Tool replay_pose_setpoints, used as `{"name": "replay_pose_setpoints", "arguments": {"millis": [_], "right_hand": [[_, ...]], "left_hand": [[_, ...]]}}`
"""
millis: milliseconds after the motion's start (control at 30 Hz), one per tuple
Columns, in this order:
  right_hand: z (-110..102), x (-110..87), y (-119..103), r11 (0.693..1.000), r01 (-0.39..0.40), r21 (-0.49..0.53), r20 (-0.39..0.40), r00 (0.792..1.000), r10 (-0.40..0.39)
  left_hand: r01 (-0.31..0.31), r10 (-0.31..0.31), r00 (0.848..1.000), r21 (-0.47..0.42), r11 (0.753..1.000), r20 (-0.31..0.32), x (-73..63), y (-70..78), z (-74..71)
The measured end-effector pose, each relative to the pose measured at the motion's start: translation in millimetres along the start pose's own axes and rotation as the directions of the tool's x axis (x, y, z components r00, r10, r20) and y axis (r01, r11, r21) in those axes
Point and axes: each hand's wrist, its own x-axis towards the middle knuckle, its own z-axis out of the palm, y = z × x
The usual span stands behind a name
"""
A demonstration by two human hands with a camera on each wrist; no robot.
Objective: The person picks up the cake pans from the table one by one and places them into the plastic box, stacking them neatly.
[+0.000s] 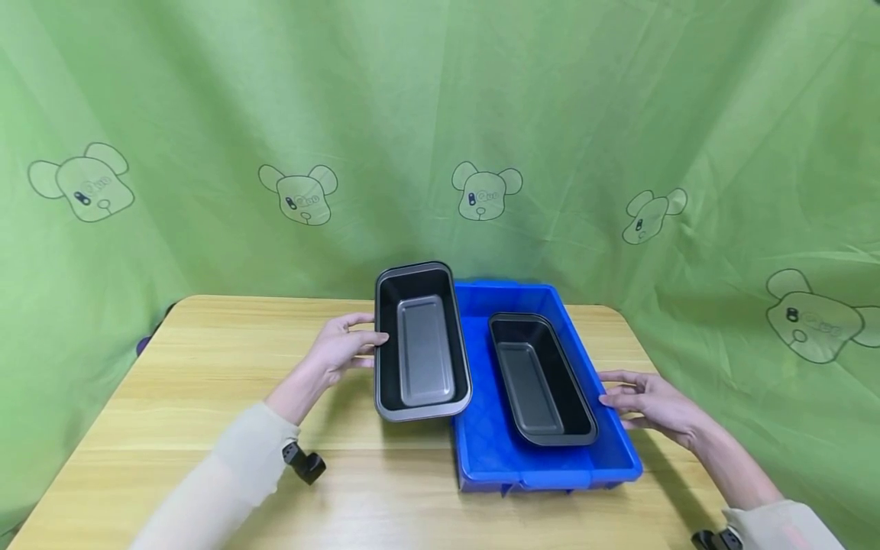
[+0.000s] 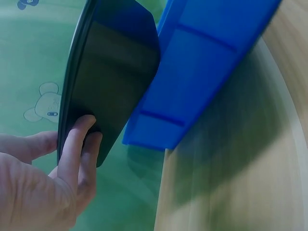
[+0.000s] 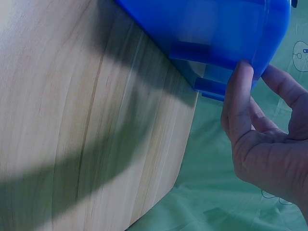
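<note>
My left hand (image 1: 341,350) pinches a dark grey loaf pan (image 1: 426,351) by its left long rim, thumb over the edge and fingers against the outer wall. In the head view the pan is tilted with its inside facing me and overlaps the left side of a blue plastic bin (image 1: 484,412). The left wrist view shows the pan's dark outer side (image 2: 115,62) with fingertips on it. A second loaf pan (image 1: 536,386) lies inside the bin, toward its right side. My right hand (image 1: 653,401) grips the bin's right rim, thumb on top and fingers against the outer wall (image 3: 216,29).
The bin stands on a light wood table (image 1: 330,473) with rounded far corners. Behind and around the table hangs a green curtain (image 1: 399,114) printed with cartoon animal heads. Each wrist wears a small black camera (image 1: 304,463).
</note>
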Motion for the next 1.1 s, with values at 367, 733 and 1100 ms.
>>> {"name": "replay_pose_setpoints", "arguments": {"millis": [367, 733, 1100], "right_hand": [[0, 0.4, 1, 1.0, -0.004, -0.015, -0.005, 1.0, 0.004], [0, 0.8, 1, 1.0, -0.006, -0.011, -0.004, 1.0, 0.006], [-1, 2.2, 3, 1.0, 0.0, -0.007, -0.001, 1.0, 0.0]], "left_hand": [[-0.017, 0.017, 0.999, -0.024, 1.0, 0.028, 4.8, 3.2, 25.5], [-0.019, 0.021, 0.999, -0.033, 0.999, 0.041, 10.0, 3.5, 48.6], [-0.01, 0.012, 0.999, -0.037, 0.999, 0.047, 17.1, -1.1, 69.3]]}}
